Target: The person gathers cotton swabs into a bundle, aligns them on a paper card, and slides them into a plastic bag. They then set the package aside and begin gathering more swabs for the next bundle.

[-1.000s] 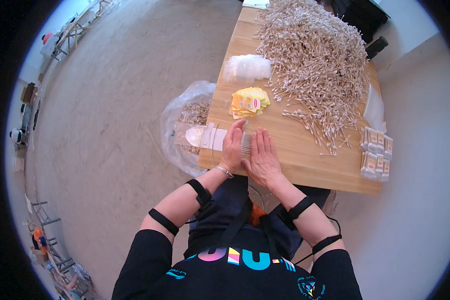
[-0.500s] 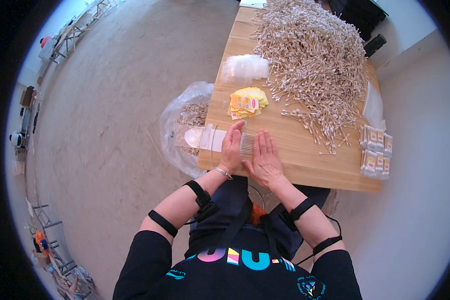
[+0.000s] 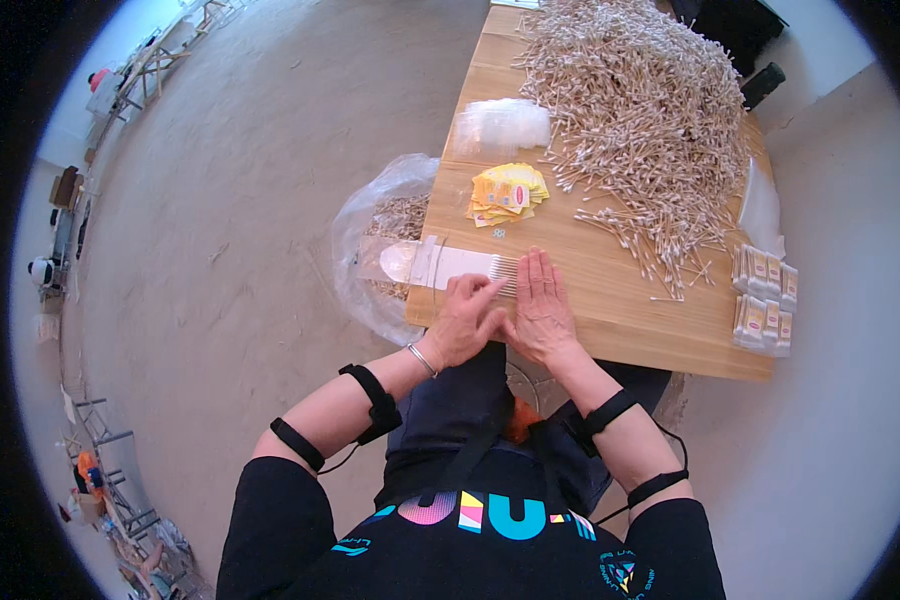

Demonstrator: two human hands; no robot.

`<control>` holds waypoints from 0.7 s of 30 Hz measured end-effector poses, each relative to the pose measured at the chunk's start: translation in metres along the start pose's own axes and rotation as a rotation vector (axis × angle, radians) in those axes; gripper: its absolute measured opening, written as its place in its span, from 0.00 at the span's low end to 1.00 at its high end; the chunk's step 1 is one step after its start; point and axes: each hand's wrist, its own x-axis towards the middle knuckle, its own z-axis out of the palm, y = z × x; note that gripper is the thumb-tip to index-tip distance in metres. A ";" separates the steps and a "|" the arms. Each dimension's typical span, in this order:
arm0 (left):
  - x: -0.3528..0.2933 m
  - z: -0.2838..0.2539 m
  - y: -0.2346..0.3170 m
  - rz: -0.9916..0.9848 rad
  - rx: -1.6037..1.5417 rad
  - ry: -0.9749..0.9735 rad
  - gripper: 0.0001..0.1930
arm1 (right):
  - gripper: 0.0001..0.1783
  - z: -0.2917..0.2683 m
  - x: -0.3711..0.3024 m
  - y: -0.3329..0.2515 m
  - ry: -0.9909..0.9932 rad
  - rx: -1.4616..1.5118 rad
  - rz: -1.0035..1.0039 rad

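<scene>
A short row of cotton swabs [image 3: 506, 270] lies side by side at the right end of a flat white strip [image 3: 462, 264] near the table's front left corner. My right hand [image 3: 542, 305] rests flat with its fingers stretched, its edge against the right ends of the swabs. Just left of it, my left hand [image 3: 467, 318] is bent over the near side of the row, index fingertip at the swabs and thumb apart from it. A clear plastic bag [image 3: 373, 258] sits around the strip's rounded left end, which juts past the table edge.
A large heap of loose cotton swabs [image 3: 650, 120] covers the back right of the wooden table [image 3: 610, 335]. Yellow cards [image 3: 508, 193] and clear bags [image 3: 500, 128] lie at the left. Filled packs [image 3: 765, 300] stand at the right edge. A plastic sack [image 3: 355, 215] holding swabs is below the left edge.
My left hand has turned from upright beside the swabs to bent fingers, and moved nearer to me, uncovering more of the white strip. The right hand stays flat by the row.
</scene>
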 end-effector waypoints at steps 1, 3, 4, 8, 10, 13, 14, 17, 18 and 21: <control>-0.003 -0.004 0.005 0.030 0.046 -0.122 0.25 | 0.52 0.001 -0.001 0.001 -0.002 0.002 0.000; -0.008 -0.006 0.007 0.059 0.104 -0.147 0.26 | 0.53 0.002 -0.001 -0.001 0.024 0.056 -0.010; -0.010 -0.005 0.007 0.076 0.158 -0.153 0.27 | 0.53 0.003 0.000 -0.001 0.024 0.057 -0.013; -0.009 -0.004 0.010 0.061 0.232 -0.192 0.31 | 0.53 0.004 0.000 -0.001 0.003 0.028 -0.011; -0.009 -0.004 0.010 0.055 0.237 -0.210 0.31 | 0.54 0.003 0.000 -0.001 -0.002 0.022 -0.013; -0.009 -0.003 0.008 0.067 0.247 -0.223 0.31 | 0.54 0.003 0.000 -0.001 -0.009 0.024 -0.005; -0.010 -0.003 0.007 0.085 0.256 -0.214 0.30 | 0.54 0.003 0.000 -0.001 -0.006 0.036 -0.006; -0.010 -0.001 0.006 0.128 0.277 -0.172 0.30 | 0.55 0.004 0.000 0.000 0.004 0.044 -0.010; -0.010 -0.001 0.006 0.128 0.276 -0.172 0.30 | 0.55 0.005 0.000 0.000 0.014 0.040 -0.013; -0.010 -0.001 0.006 0.125 0.271 -0.187 0.30 | 0.55 0.006 0.000 0.000 0.018 0.049 -0.014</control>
